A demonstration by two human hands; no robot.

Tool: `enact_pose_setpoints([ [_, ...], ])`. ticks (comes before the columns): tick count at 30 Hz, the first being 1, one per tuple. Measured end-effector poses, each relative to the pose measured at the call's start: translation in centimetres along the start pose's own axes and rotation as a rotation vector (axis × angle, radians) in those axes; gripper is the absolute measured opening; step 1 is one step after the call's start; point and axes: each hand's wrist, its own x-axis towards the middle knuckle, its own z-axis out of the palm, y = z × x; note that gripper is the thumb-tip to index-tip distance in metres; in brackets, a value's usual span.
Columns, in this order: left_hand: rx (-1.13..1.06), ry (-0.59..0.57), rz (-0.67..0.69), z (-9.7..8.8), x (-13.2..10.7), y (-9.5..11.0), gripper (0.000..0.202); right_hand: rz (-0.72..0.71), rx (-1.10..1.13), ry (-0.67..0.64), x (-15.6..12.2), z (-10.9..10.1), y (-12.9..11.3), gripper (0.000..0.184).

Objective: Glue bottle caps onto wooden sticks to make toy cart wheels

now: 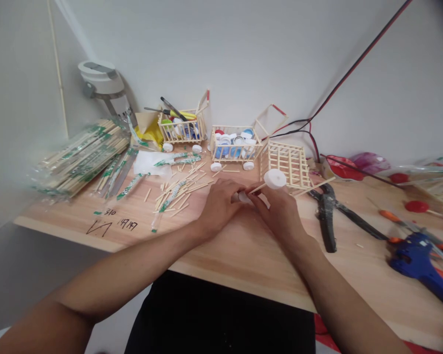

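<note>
Decent view on my feed: the left hand [218, 206] and right hand [276, 212] meet mid-desk, both closed in on a thin bamboo axle [257, 188] with a white bottle-cap wheel [275, 179] on the far end and a second cap [244, 198] at the near end. The right fingers [257, 193] pinch the stick just beside the wheel, while the left fingers [232, 191] wrap around the near end, hiding much of it. Looks very light and stiff, but I'd guess the cap joints are fragile, so I'd take hold by the stick, not the wheels. A stick cart [236, 157] full of caps sits at 12 o'clock, a lattice frame [290, 164] at 1, pliers [327, 216] at 3, and a blue glue gun [417, 260] at 4.
</note>
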Motion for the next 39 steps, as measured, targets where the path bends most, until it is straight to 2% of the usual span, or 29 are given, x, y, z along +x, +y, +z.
enact_pose_setpoints([
  [5,-0.034,0.004,0.027,-0.03,-0.05,-0.04,0.027,-0.02,-0.017,0.021,0.17,-0.43,0.04,0.014],
  [13,0.005,-0.007,-0.007,0.04,0.05,-0.16,0.018,-0.049,-0.018,-0.02,0.01,-0.2,0.22,0.015],
  [20,0.023,-0.033,0.01,0.1,0.08,-0.31,0.016,0.003,-0.013,-0.053,-0.21,0.1,0.15,0.014],
  [29,0.005,-0.02,0.019,0.06,-0.01,-0.24,0.015,0.0,0.002,-0.047,-0.02,-0.12,-0.16,0.01],
  [39,-0.022,-0.031,-0.009,-0.02,-0.02,-0.14,0.014,0.049,0.059,-0.06,0.09,-0.33,-0.41,0.012],
])
